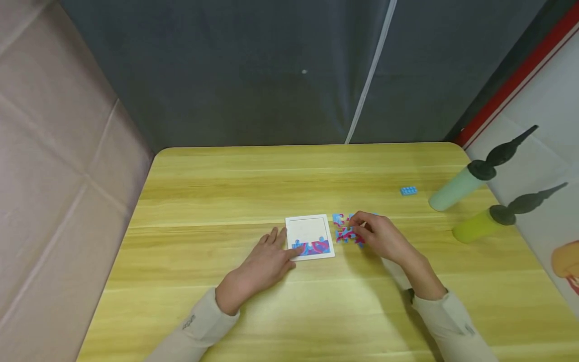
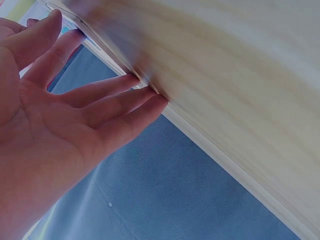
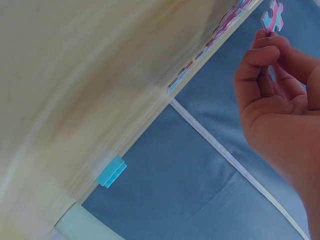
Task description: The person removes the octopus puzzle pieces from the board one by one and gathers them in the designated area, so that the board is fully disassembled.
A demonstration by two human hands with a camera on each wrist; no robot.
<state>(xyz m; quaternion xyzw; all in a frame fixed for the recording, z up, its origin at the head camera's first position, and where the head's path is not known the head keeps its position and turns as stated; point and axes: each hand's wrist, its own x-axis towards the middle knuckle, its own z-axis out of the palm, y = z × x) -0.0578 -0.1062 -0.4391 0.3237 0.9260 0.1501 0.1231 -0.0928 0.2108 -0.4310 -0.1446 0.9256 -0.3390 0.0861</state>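
Here, on the wooden table (image 1: 217, 201), a small white puzzle tray (image 1: 309, 229) lies about midway between the left and right edges, somewhat nearer the front edge than the back one. Only its front row is filled, with a strip of blue-and-pink pieces; the rest of the tray shows bare white. The left hand (image 1: 264, 261) lies flat on the tabletop against the tray's left side, fingers straight and spread, holding nothing; the thumb touches the tray's front-left corner. The left wrist view shows those fingertips (image 2: 132, 80) pressed down on the surface beside the tray's edge.

Just right of the tray sits a loose cluster of jigsaw pieces (image 1: 344, 229), blue and pink, lying on the wood. The right hand (image 1: 377, 236) rests over the right side of that cluster with its fingers curled. In the right wrist view it pinches a single jigsaw piece (image 3: 272, 15) between thumb and fingertips, lifted clear of the table.

Farther right, near the right edge, a small blue building brick (image 1: 408, 190) lies alone. Beyond it two squeeze bottles lie tipped, a pale green bottle (image 1: 457, 188) and a yellow-green bottle (image 1: 475, 226), each with a dark pointed nozzle. Small lettering shows on the left sleeve (image 1: 190, 322) near the cuff, too small to read.
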